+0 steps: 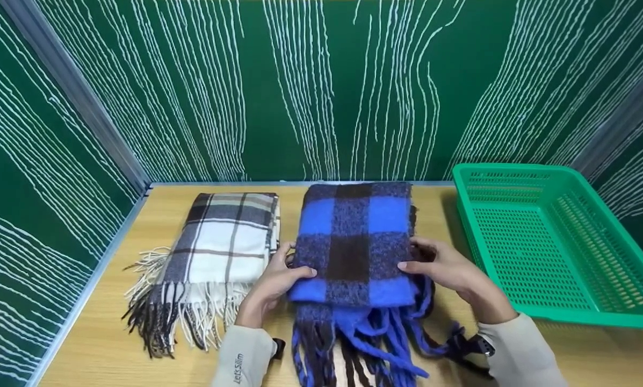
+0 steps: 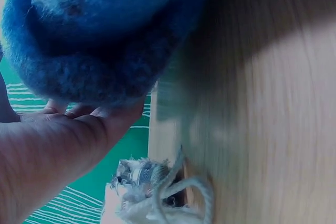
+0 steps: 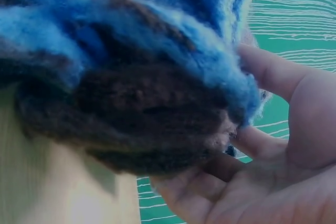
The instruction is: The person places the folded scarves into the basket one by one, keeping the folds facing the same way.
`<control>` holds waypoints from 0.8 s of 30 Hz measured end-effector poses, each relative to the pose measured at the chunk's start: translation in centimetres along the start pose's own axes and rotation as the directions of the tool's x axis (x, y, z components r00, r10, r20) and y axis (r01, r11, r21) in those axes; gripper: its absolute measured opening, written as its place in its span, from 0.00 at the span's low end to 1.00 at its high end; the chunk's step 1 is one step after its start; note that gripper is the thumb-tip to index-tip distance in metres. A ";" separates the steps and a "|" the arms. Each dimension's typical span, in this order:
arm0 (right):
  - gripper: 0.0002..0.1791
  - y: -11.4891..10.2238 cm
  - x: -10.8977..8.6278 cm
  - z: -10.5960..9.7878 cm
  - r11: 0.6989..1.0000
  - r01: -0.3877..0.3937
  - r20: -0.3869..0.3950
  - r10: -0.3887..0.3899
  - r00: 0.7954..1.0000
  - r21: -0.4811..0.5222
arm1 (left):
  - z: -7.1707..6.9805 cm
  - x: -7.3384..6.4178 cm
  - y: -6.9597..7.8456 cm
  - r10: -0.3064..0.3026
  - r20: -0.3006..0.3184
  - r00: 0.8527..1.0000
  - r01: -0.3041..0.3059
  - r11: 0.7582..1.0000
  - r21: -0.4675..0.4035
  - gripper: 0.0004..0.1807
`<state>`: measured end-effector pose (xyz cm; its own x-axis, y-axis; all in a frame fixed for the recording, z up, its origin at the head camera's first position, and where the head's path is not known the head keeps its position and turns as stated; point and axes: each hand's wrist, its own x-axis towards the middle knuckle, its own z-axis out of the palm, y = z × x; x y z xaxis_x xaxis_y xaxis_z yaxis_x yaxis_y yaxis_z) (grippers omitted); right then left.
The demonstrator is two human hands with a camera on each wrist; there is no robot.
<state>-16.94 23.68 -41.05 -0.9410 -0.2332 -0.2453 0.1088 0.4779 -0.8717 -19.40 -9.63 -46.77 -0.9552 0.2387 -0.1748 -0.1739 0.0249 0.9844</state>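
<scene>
A folded blue, black and grey checked scarf [image 1: 348, 252] lies at the middle of the table, its long twisted fringe [image 1: 375, 338] spread toward the front. On its left edge, my left hand [image 1: 275, 279] holds it, thumb on top and fingers at the side. My right hand [image 1: 450, 269] grips the opposite edge the same way. The right wrist view shows that thumb and those fingers [image 3: 262, 142] about the scarf's thick folded layers [image 3: 152, 103]. In the left wrist view, the fingers [image 2: 123, 119] are partly hidden behind the fuzzy scarf [image 2: 105, 72].
To the left lies a folded white, grey and black plaid scarf [image 1: 224, 242] with its fringe toward the front. A green plastic basket [image 1: 568, 314] stands on the right side of the wooden table [image 1: 187, 371]. Green panels [image 1: 278, 97] with wavy white lines enclose the back and sides.
</scene>
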 end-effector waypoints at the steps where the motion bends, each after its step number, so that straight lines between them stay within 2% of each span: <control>1: 0.47 -0.1 0.0 -0.1 1.000 0.006 -0.005 -0.007 1.000 -0.005 | 0.0 0.0 0.0 0.004 0.005 1.000 -0.004 1.000 0.001 0.31; 7: 0.43 -0.4 -0.3 -0.5 0.996 0.078 -0.033 -0.079 0.996 -0.047 | 0.2 0.0 0.2 0.029 0.022 0.999 -0.029 1.000 -0.011 0.32; 11: 0.41 -0.5 -0.5 -0.9 0.992 0.103 -0.036 -0.106 0.994 -0.074 | 0.4 -0.1 0.5 0.025 0.032 0.999 -0.024 1.000 -0.013 0.33; 18: 0.41 -1.0 -0.9 -1.7 0.983 0.114 -0.060 -0.123 0.991 -0.143 | 0.7 -0.1 1.0 0.038 0.062 0.997 -0.038 0.999 0.003 0.35; 24: 0.42 -1.4 -1.6 -2.2 0.990 0.086 -0.072 -0.094 0.993 -0.111 | 1.0 -0.3 1.6 0.043 0.090 0.995 -0.042 0.999 -0.013 0.37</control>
<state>-16.28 25.25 -38.50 -0.9677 -0.2157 -0.1308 -0.0088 0.5470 -0.8371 -19.17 -8.70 -45.12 -0.9364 0.3258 -0.1302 -0.1369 0.0023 0.9906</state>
